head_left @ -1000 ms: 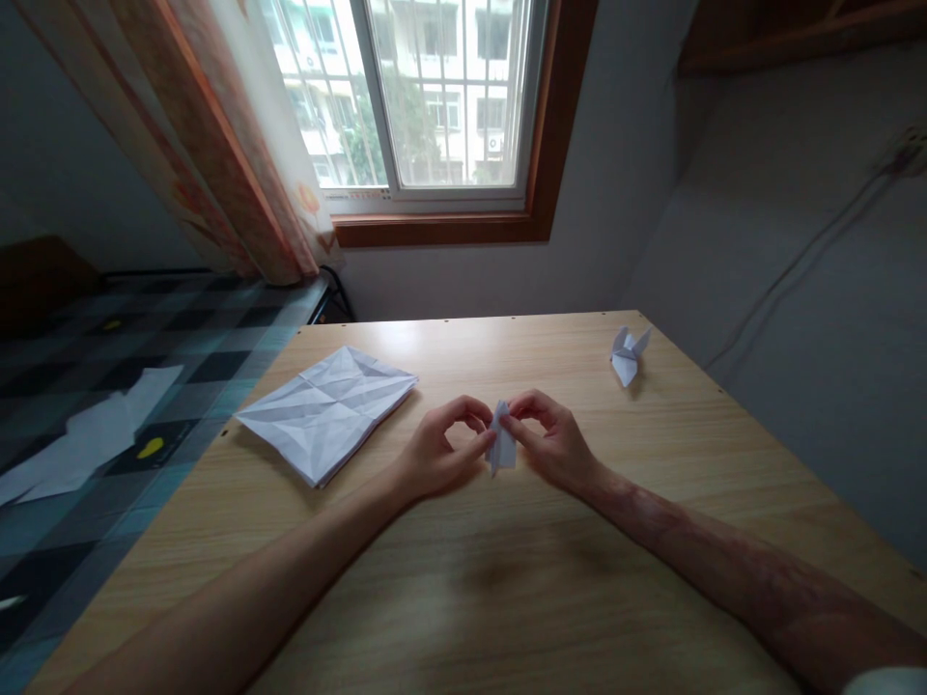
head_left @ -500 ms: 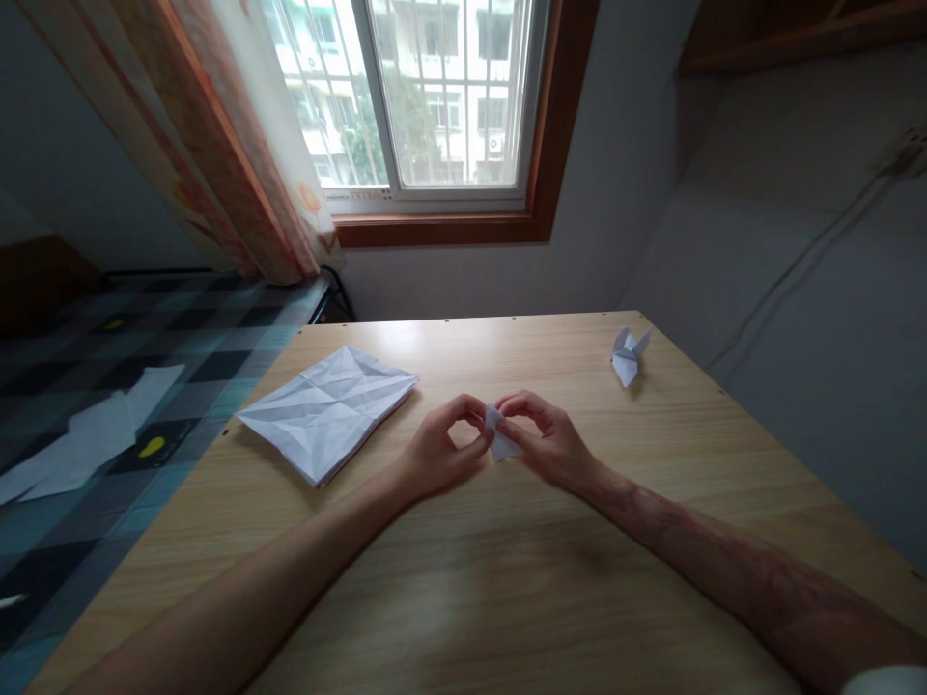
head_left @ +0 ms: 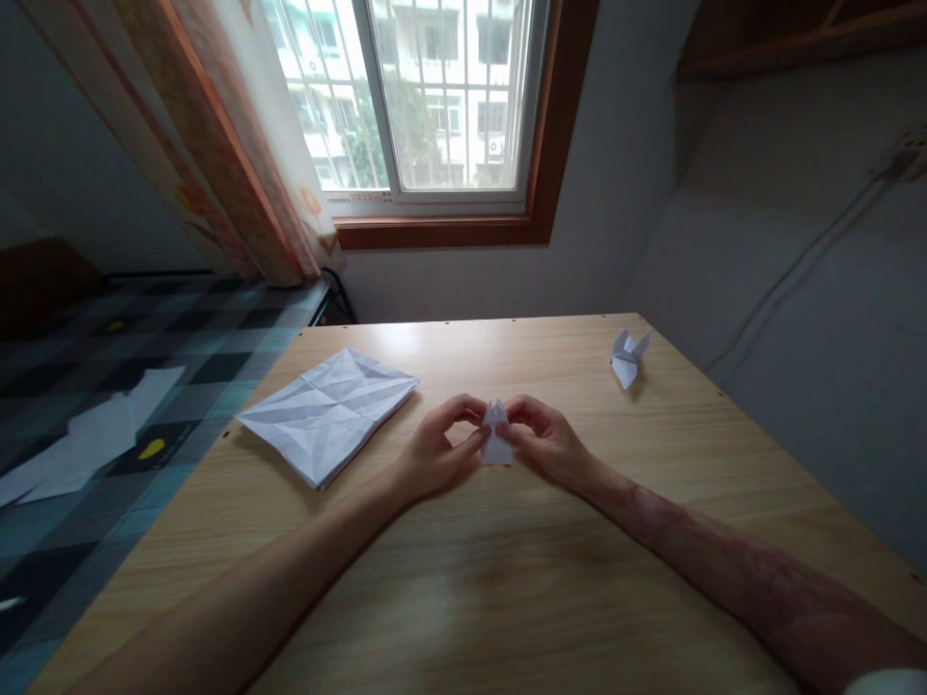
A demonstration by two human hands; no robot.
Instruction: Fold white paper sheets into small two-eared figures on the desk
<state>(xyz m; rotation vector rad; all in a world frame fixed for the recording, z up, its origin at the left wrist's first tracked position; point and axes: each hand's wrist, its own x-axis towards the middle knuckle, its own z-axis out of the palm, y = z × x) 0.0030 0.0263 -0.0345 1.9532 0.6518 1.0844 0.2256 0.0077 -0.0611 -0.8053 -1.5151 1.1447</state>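
Observation:
Between my two hands, over the middle of the table, is a small piece of folded white paper (head_left: 496, 448) with narrow points at its top and a flat lower edge. My left hand (head_left: 443, 446) pinches its left side between thumb and fingers. From the right, my right hand (head_left: 548, 444) pinches the other side in the same way. The fingertips cover part of the paper's upper folds.
A stack of creased white paper sheets (head_left: 329, 410) lies left on the wooden table (head_left: 449, 589). A folded paper figure (head_left: 627, 359) with two upright points stands at the far right. White paper pieces (head_left: 101, 434) lie on the checked bed cover (head_left: 170, 483).
The folded paper has turned between my fingers, so its flat face and lower edge now show, with points visible on top. Both hands stay in nearly the same place.

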